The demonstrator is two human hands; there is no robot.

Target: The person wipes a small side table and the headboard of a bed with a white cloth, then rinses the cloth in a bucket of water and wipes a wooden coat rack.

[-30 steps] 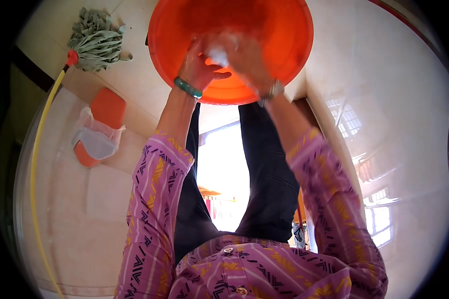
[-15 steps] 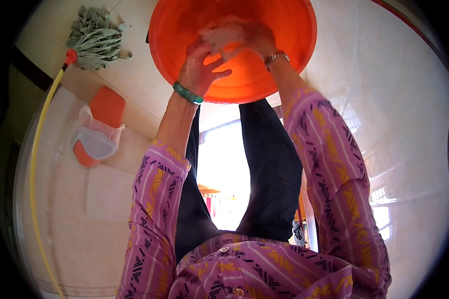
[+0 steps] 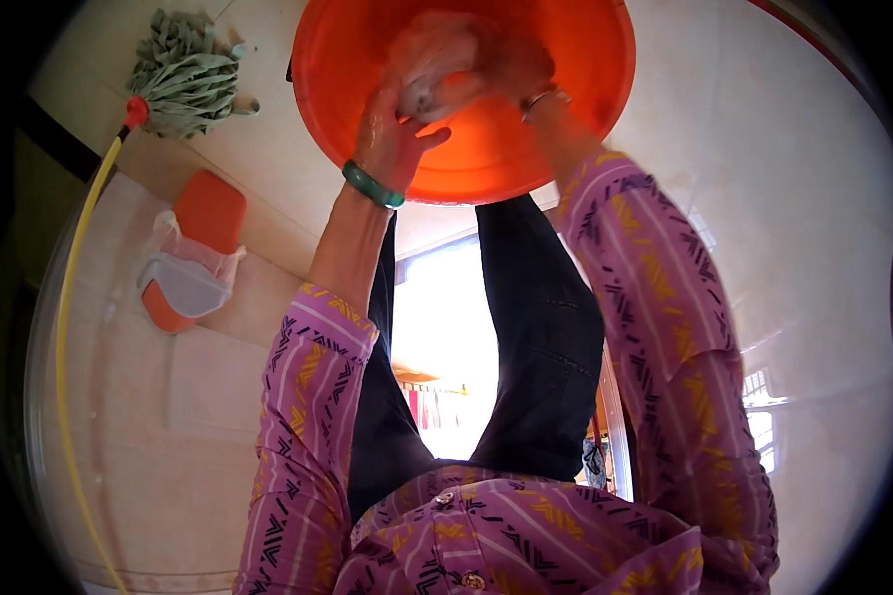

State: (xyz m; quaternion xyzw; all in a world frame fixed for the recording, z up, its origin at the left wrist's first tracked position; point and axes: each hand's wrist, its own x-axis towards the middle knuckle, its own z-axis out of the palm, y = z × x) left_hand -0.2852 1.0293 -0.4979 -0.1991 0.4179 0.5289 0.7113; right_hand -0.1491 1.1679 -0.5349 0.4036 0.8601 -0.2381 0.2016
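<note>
A round orange plastic basin (image 3: 318, 109) stands in front of my legs, and both hands are over it. Between them is a pale, crumpled piece of cloth (image 3: 429, 55), blurred by motion. My left hand (image 3: 392, 134), with a green bangle at the wrist, grips its near left side, the thumb sticking out to the right. My right hand (image 3: 506, 74), wearing a bracelet, is closed over the cloth from the right. Motion smears the right fingers, and the cloth's full shape is hidden.
On the pale tiled floor at upper left lies a grey-green strip mop (image 3: 189, 84) with a yellow handle (image 3: 67, 297). An orange plastic object (image 3: 211, 208) with a translucent whitish bag or film (image 3: 189, 283) over it is below the mop. Glossy tiles reflect windows at right.
My right hand has drawn closer to the left and bears down on the cloth. The left fingers, spread before, have closed in around it. Basin and mop stay put.
</note>
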